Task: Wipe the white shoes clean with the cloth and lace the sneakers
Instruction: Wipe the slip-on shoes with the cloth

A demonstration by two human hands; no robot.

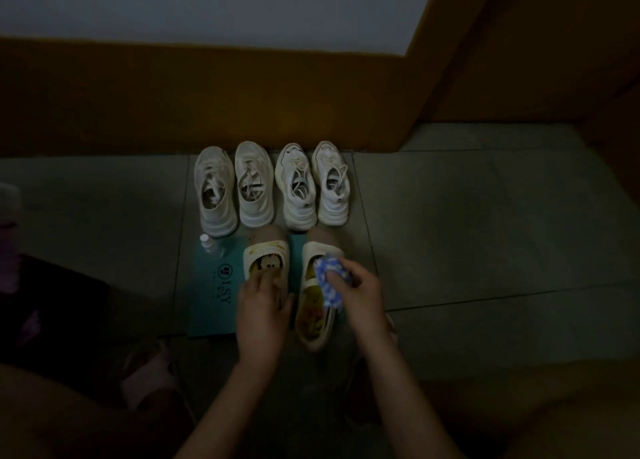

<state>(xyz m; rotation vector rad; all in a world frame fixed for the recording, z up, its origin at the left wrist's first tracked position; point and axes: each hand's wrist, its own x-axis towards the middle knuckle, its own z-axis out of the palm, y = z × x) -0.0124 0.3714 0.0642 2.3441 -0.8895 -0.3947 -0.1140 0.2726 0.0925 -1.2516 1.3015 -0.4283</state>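
Four white sneakers stand in a row against the wall: a left pair (pixel 215 190) (pixel 254 185) and a right pair (pixel 298 190) (pixel 330 185), all with loose laces. In front of them lie two cream slippers with cartoon prints. My left hand (pixel 261 306) rests on the heel half of the left slipper (pixel 268 254), blurred, and covers that half. My right hand (pixel 360 292) grips a bunched blue-and-white checked cloth (pixel 329 282) over the strap of the right slipper (pixel 313 323).
A small clear bottle (pixel 207 245) stands on a teal printed mat (pixel 211 303) under the slippers. A brown skirting wall (pixel 242 105) runs behind the sneakers. A pink slipper (pixel 149 379) and dark objects sit at the lower left. The floor is grey tile, dimly lit.
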